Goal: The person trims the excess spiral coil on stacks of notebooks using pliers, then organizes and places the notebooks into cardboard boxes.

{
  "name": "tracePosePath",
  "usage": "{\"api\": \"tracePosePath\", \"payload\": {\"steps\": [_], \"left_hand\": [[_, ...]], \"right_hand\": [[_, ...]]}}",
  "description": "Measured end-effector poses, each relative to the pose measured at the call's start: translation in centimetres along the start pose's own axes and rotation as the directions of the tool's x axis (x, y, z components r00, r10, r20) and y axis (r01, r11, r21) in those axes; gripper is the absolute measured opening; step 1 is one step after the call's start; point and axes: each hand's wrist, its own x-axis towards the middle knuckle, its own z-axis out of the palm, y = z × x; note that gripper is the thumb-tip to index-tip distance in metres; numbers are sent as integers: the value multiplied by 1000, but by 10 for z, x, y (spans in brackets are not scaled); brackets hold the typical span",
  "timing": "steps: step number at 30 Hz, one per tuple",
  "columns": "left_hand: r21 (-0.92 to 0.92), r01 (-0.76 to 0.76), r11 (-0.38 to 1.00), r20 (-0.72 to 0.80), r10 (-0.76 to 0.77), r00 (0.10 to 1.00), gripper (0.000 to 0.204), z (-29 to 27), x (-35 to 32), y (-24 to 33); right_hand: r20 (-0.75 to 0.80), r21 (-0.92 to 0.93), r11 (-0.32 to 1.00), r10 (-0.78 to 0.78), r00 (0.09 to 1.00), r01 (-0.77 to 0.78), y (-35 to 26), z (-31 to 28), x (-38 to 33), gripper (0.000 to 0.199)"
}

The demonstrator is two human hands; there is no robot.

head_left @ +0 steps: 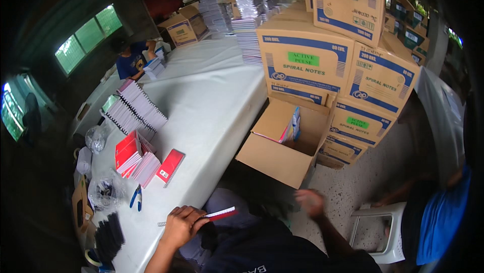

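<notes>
My left hand [182, 224] is closed around a thin red spiral notebook [222, 214], held edge-on above my lap. A bit of its wire coil pokes out on the hand's other side. Slightly blurred, my right hand [310, 203] is raised near the front of an open cardboard box [275, 160], fingers apart, nothing seen in it. Inside that box, a few notebooks [295, 124] stand upright. On the table to my left, one red spiral notebook [171, 167] lies beside stacked red notebooks [132, 153]. Blue-handled pliers [136, 198] rest just nearer.
Taller notebook stacks [133, 104] stand farther along the white-covered table [212, 99]. Black binding coils [108, 235] and plastic bags [107, 190] lie at its left edge. Stacked cartons [307, 64] rise beyond the open box. A person [133, 61] sits across; another sits right, by a white stool [375, 232].
</notes>
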Motion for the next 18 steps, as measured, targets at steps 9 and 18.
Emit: {"api": "tracePosePath", "payload": {"steps": [9, 18], "left_hand": [[-133, 232, 964, -12, -236, 972, 41, -37, -42, -27], [396, 372, 839, -409, -202, 890, 96, -17, -80, -35]], "right_hand": [[751, 462, 887, -387, 535, -6, -127, 220, 125, 43], [587, 530, 813, -557, 588, 241, -107, 258, 100, 41]]}}
